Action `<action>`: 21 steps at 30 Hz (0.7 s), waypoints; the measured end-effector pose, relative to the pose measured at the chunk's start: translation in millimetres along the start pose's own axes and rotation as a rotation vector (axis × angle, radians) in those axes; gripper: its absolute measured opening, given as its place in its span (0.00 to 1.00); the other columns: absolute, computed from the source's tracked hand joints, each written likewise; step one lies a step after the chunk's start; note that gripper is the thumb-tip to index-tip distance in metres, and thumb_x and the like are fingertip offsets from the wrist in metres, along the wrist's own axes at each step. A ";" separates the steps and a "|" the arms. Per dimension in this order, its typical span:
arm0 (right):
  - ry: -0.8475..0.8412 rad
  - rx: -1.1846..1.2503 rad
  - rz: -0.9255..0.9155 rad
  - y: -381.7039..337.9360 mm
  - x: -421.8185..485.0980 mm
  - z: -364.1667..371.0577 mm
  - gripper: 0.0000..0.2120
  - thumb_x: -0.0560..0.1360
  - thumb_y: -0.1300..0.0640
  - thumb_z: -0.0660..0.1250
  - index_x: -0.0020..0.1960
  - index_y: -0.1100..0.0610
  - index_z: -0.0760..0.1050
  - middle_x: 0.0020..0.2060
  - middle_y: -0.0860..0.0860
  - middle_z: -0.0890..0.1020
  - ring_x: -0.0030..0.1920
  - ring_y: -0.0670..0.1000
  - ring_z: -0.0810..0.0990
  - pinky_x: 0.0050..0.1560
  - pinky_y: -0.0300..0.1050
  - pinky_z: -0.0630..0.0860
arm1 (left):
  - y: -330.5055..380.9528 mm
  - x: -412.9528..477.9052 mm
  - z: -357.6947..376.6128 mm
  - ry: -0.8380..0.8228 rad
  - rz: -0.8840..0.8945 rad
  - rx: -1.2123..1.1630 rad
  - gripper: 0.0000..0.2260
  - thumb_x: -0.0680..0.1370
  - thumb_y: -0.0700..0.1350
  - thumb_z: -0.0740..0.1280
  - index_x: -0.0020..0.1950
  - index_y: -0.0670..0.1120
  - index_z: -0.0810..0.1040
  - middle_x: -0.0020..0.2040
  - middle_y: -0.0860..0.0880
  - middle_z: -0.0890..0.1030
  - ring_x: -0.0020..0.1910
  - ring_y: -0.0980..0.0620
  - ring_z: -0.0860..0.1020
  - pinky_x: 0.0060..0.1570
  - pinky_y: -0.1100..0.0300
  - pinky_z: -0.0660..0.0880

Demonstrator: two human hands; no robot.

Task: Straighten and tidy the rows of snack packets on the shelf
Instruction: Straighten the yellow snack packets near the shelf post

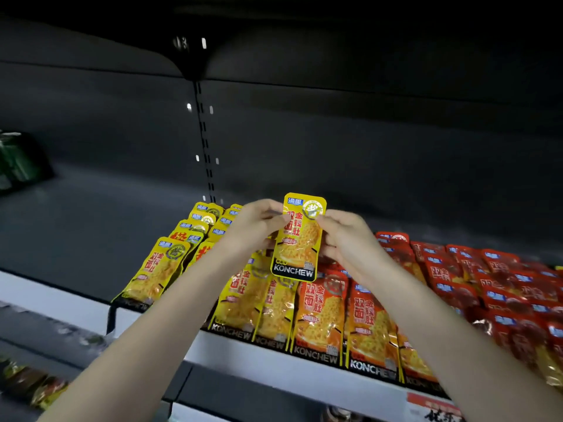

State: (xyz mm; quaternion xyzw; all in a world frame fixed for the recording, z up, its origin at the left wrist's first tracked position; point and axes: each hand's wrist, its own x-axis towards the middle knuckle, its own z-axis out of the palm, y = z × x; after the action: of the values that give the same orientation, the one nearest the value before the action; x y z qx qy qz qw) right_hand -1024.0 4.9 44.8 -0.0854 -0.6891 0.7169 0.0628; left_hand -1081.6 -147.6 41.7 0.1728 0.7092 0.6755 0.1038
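At the centre of the frame, a glossy yellow foil packet with rounded corners stands upright above the shelf. The left hand has its grip clamped on the packet's left edge, and the right hand on its right edge. Below lie overlapping rows of flat, crinkled pouches: yellow packets at left, orange packets in the middle, red packets at right.
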 end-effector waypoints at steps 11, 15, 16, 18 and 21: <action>0.092 -0.082 -0.077 11.9 23.1 100.6 0.10 0.81 0.65 0.58 0.60 0.64 0.74 0.53 0.62 0.81 0.54 0.59 0.82 0.52 0.53 0.80 | -6.3 24.5 -112.7 -0.215 0.049 0.063 0.06 0.77 0.38 0.66 0.54 0.41 0.76 0.45 0.44 0.82 0.45 0.47 0.82 0.39 0.55 0.80; 0.126 -0.139 -0.101 12.9 34.4 133.1 0.10 0.81 0.64 0.58 0.59 0.65 0.74 0.52 0.63 0.81 0.53 0.59 0.82 0.52 0.53 0.80 | -9.8 33.6 -147.3 -0.246 0.054 0.045 0.05 0.77 0.38 0.67 0.52 0.43 0.76 0.45 0.45 0.82 0.45 0.47 0.82 0.41 0.52 0.80; 0.129 -0.153 -0.104 12.5 37.7 139.1 0.10 0.81 0.64 0.59 0.59 0.65 0.74 0.52 0.63 0.81 0.52 0.58 0.82 0.53 0.54 0.80 | -10.2 35.4 -153.0 -0.246 0.061 0.040 0.05 0.77 0.38 0.66 0.52 0.43 0.76 0.44 0.45 0.82 0.44 0.47 0.82 0.40 0.53 0.80; 0.132 -0.167 -0.104 11.2 45.3 152.1 0.10 0.81 0.64 0.59 0.59 0.65 0.73 0.52 0.63 0.81 0.53 0.58 0.82 0.53 0.54 0.80 | -11.6 39.2 -165.3 -0.244 0.072 0.019 0.05 0.77 0.37 0.66 0.52 0.42 0.76 0.44 0.44 0.82 0.42 0.48 0.82 0.37 0.55 0.80; 0.145 -0.178 -0.097 8.3 54.9 168.7 0.10 0.81 0.64 0.58 0.60 0.65 0.73 0.53 0.63 0.81 0.52 0.57 0.82 0.49 0.48 0.82 | -16.0 46.9 -180.9 -0.226 0.068 -0.005 0.04 0.77 0.37 0.66 0.51 0.44 0.76 0.45 0.43 0.81 0.42 0.47 0.82 0.35 0.57 0.79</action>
State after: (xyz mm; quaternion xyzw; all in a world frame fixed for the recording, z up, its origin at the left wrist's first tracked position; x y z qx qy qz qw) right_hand -1112.7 -148.8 40.5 -0.1090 -0.7470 0.6410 0.1391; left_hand -1195.2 -296.8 41.7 0.2717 0.6850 0.6566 0.1604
